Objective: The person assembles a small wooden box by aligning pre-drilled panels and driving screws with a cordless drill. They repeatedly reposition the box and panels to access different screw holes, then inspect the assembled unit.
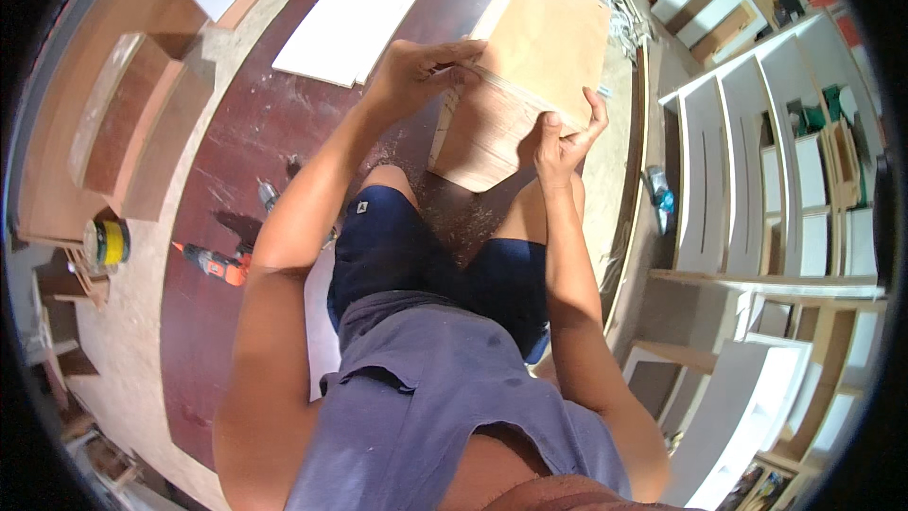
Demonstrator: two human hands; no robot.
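A pale plywood box or pair of joined boards stands between my knees, with a broad panel (pixel 550 28) on its far side and a grained panel (pixel 487 128) facing me. Where the two meet runs a straight edge. My left hand (pixel 426 76) pinches the left end of that edge between thumb and fingers. At the right end, my right hand (pixel 567 144) has its thumb on the near side and a finger reaching round beyond the edge. Whether the panels are fastened together, I cannot tell.
An orange-and-black cordless drill (pixel 216 263) lies on the dark red board (pixel 236 142) under me, with sawdust about. White panels (pixel 364 5) lie beyond my left hand. A yellow tape roll (pixel 109 242) is at far left. White shelving (pixel 747 161) and a blue-handled tool (pixel 659 197) are right.
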